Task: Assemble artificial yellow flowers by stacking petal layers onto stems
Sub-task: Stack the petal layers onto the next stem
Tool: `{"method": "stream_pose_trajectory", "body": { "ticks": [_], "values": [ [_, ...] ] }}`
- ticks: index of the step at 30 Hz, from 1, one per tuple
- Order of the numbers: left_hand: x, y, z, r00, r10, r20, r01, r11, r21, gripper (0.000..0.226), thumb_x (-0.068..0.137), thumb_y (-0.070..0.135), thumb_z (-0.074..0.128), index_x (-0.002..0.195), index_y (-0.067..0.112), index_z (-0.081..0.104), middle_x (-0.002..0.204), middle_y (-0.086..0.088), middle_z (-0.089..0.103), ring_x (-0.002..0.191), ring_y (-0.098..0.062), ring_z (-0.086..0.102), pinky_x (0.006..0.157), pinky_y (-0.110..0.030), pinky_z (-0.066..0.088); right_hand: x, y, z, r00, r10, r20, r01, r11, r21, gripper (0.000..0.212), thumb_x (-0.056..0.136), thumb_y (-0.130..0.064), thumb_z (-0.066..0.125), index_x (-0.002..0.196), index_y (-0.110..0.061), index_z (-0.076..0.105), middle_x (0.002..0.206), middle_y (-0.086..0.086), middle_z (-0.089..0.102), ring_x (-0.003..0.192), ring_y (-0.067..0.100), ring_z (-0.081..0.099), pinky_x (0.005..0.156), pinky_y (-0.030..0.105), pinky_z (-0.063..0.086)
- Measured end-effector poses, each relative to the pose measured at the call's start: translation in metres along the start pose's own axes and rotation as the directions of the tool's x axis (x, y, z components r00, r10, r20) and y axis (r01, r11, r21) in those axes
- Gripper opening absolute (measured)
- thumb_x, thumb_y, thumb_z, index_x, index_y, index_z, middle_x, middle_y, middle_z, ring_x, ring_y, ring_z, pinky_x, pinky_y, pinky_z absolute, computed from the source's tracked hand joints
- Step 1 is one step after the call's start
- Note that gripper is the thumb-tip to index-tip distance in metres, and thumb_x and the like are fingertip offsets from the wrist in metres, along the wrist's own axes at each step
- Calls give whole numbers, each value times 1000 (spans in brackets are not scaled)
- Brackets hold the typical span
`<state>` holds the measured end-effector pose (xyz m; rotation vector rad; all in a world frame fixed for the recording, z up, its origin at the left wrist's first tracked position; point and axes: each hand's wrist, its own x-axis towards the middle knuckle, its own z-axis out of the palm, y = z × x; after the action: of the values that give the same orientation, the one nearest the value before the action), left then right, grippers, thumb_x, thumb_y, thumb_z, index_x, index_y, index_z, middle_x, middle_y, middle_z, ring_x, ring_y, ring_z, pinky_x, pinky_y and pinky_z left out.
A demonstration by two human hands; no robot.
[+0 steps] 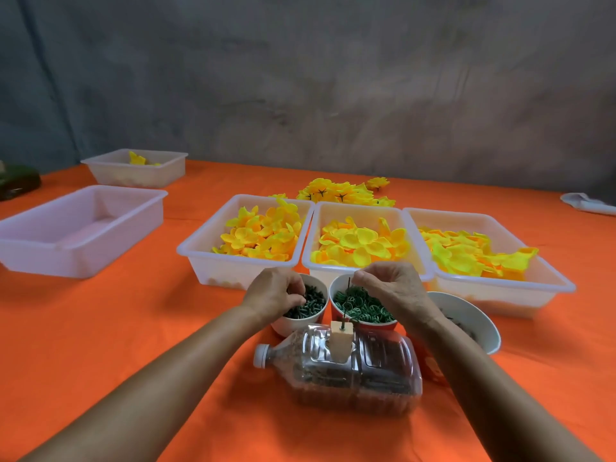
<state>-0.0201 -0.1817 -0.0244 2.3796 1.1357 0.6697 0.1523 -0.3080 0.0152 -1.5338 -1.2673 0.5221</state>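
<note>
Two hands busy: our left hand (pixel 271 295) digs curled fingers into the stems (pixel 308 305), right hand (pixel 388 283) pinches over the rings (pixel 361 306), and one careless nudge could tip either cup.

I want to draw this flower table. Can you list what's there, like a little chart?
Left hand: fingers in cup of dark green stems
Right hand: fingers curled over cup of green rings
Petal trays: three, side by side, yellow petals
Finished flowers: behind the trays
Bottle: lying down, wooden block with pin on top
Cloth: orange
</note>
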Motion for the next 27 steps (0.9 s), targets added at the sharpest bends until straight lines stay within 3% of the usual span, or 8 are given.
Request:
{"method": "stream_pose_trajectory", "body": {
  "ticks": [3,6,10,13,20,23,27],
  "values": [
    [3,3,6,991,41,126,-59,988,143,27,79,20,73,106,18,71,108,-1,67,101,-20,61,84,-30,48,-1,4,2,1000,19,-1,-19,999,32,20,87,-13,65,68,-12,70,62,2,62,60,10,51,60,28,40],
    [6,5,14,990,42,137,-72,972,223,26,81,22,71,107,21,70,117,0,63,107,-20,57,84,-29,44,-2,4,2,1000,21,14,-21,999,36,19,87,-14,66,69,-10,71,60,-2,62,57,3,52,61,24,43],
    [9,4,17,998,14,62,-23,987,158,13,80,22,73,92,19,75,103,-1,68,96,-18,61,74,-23,40,-4,6,-1,999,17,37,-19,997,69,17,87,-15,66,75,-4,72,72,12,69,63,5,58,63,24,47],
    [8,0,14,1000,-19,21,18,1000,25,9,77,19,76,83,13,75,92,-4,70,84,-15,60,70,-22,40,-6,9,-3,998,16,63,-21,996,84,17,87,-16,65,76,-5,72,77,12,71,67,6,60,65,20,48],
    [4,-1,4,1000,-21,10,22,996,-83,23,73,22,80,58,22,62,62,7,59,58,-3,52,54,-15,37,-3,14,0,998,16,66,-23,994,104,17,87,-15,65,75,-6,72,77,13,71,68,9,60,67,26,47],
    [0,5,-4,998,-62,-15,55,951,-304,18,75,13,78,62,19,66,61,9,61,58,1,54,57,-13,42,-4,14,-2,997,22,75,-31,994,110,17,87,-18,65,76,-8,73,78,9,72,71,9,62,69,23,49],
    [-2,21,-17,991,-128,-35,70,732,-678,8,81,1,70,75,7,69,58,3,64,50,-3,51,50,-16,42,-3,10,-2,998,29,55,-37,987,156,13,85,-14,67,75,-9,73,73,8,71,66,6,61,64,20,49]
  ]
}}
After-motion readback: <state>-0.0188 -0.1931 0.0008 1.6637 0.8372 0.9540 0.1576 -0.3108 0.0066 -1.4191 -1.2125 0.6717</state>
